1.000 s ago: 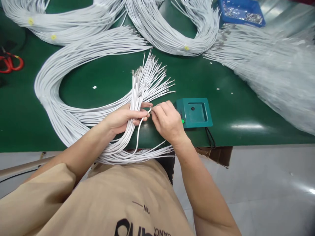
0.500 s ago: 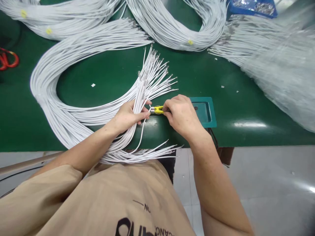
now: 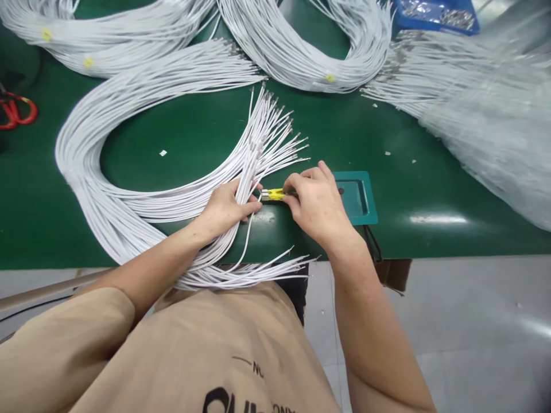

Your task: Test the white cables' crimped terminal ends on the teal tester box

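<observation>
Many thin white wires (image 3: 247, 172) sit bunched in your left hand (image 3: 226, 207), fingers curled round them, over the green table (image 3: 451, 189). Your right hand (image 3: 317, 202) pinches a small yellow metal-tipped tool (image 3: 276, 194) by its rear, its tip just beside your left thumb. The wires look light, springy, perhaps slick; hold the insulation just behind the probably fragile metal ends (image 3: 257, 148).

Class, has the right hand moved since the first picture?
Yes, rightward: the right hand now hides more of the left side of the teal box.
</observation>
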A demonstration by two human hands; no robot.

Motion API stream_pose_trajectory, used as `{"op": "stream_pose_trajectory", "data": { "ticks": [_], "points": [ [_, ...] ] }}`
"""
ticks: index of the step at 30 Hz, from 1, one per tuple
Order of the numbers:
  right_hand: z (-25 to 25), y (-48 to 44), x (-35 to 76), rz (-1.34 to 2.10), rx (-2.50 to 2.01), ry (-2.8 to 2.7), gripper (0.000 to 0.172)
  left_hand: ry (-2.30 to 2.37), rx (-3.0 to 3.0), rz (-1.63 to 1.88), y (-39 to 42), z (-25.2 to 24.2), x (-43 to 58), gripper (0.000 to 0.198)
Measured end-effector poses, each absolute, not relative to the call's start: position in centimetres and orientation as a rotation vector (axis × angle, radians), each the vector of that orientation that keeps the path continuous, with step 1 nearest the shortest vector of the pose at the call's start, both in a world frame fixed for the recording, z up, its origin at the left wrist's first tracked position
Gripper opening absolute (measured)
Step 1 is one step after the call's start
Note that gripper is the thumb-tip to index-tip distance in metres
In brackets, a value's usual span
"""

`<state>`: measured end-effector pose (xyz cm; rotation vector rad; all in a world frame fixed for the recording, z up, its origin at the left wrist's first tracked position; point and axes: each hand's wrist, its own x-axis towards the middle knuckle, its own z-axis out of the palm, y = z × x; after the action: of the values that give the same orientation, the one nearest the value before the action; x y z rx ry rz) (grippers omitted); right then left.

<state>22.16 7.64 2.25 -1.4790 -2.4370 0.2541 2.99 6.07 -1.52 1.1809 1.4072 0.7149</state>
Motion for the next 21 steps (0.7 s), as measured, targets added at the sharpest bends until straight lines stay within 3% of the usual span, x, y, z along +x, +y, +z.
{"op": "stream_pose_trajectory", "data": {
  "ticks": [7,11,14,21],
  "points": [
    [3.3,4.5,20.1,0.245,-1.519,-2.211,0.016,1.33,1.056,0.747,6.1,-1.2,2.3,0.042],
    [2.4,1.6,17.1,0.348,-1.224,-2.462,0.02,1.278,1.044,0.798,6.0,-0.9,1.4,0.048],
    [2.0,-0.1,15.3,0.331,-1.124,-2.648,0.018,1.211,1.047,0.761,5.8,-0.4,1.2,0.039],
    [3.0,-2.7,14.3,0.389,-1.366,-2.771,0.019,1.139,1.015,0.784,5.1,0.6,1.1,0.038]
  ]
}}
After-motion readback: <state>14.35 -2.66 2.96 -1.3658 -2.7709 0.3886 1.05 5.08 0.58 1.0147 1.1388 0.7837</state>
